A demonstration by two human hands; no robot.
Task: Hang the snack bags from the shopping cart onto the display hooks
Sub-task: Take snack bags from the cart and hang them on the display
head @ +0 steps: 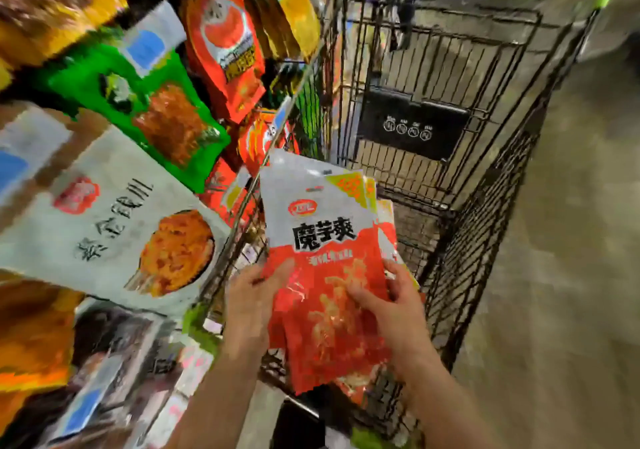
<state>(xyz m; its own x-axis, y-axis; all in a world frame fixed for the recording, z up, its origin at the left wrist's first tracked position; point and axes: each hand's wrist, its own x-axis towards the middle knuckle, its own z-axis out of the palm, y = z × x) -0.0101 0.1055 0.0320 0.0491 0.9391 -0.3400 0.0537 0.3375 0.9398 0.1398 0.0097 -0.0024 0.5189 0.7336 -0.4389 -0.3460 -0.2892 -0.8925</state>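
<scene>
A stack of red and silver snack bags (322,240) with black lettering is held upright over the near end of the black wire shopping cart (485,206). My left hand (252,303) grips the stack's left edge, thumb on the front. My right hand (391,306) grips the lower right side, thumb across the front bag. More bags sit fanned behind the front one. The display hooks are hidden behind the bags hanging on the left.
Hanging snack bags fill the left: a white bag (114,223), a green bag (138,102) and an orange-red bag (225,43). The cart's child seat flap (412,126) stands at its far end. Bare concrete floor (571,275) lies to the right.
</scene>
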